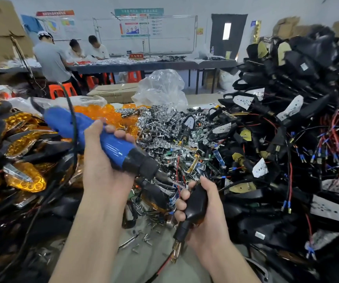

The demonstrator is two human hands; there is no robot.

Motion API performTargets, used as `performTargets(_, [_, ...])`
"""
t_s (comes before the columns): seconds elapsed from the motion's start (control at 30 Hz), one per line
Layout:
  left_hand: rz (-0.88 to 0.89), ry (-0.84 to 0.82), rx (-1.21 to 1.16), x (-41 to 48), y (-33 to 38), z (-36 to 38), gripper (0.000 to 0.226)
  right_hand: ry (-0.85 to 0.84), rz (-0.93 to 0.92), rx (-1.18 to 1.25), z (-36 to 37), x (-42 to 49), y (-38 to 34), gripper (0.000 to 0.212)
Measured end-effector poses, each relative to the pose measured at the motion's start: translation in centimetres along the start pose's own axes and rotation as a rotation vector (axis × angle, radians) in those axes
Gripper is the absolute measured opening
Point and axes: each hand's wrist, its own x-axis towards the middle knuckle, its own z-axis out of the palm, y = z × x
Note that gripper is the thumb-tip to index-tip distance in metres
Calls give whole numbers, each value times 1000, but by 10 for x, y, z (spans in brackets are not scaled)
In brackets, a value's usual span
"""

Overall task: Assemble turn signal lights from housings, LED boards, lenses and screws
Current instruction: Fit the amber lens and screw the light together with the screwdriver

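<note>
Head view: left hand (103,166) grips the screwdriver (115,147); right hand (207,225) grips the housing (198,201) over the table's (156,241) near edge. Best, I think, to keep the bit (170,180) straight into the housing and hold it steady.

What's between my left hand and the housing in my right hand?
In the head view, the black nose and bit of the screwdriver reach from the left hand toward the housing, which the right hand grips.

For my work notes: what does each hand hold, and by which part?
The left hand grips the blue screwdriver round its body. The right hand grips a black housing round its middle.
</note>
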Motion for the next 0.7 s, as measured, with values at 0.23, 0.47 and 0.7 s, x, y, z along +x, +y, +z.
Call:
performTargets(0.23, [181,-110,223,2,-4,16,10,78,-28,-132,8,7,2,32])
performTargets(0.47, [216,-7,211,8,-20,-1,6,104,-53,-171,8,10,2,29])
performTargets(0.7, [185,120,160,11,-31,-11,3,120,-71,-189,4,14,4,29])
